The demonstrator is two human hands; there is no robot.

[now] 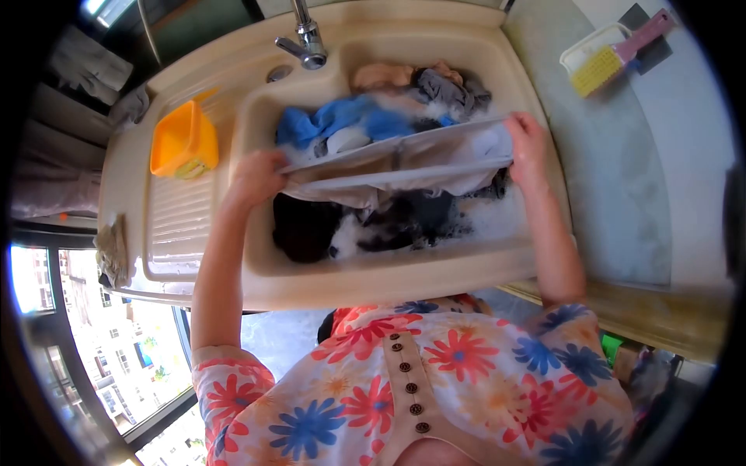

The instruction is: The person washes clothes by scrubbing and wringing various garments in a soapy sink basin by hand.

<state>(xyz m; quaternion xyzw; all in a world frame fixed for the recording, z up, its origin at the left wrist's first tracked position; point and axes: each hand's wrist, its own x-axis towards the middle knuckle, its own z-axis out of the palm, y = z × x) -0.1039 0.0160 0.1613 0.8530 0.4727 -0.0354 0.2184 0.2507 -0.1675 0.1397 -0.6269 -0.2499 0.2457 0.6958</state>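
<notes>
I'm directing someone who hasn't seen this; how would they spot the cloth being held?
Find the beige sink with the tap. Across it, a pale cloth is stretched between the left hand and right hand. Unlike the crumpled blue cloth beyond, it is held taut, showing two long light edges.

There is one held garment [447, 154], one faucet [309, 40], one brush [614, 59], one orange tub [202, 138]

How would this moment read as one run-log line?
left hand: grips one end; right hand: grips other end; pale garment: stretched between; sink: holds sudsy laundry
</notes>
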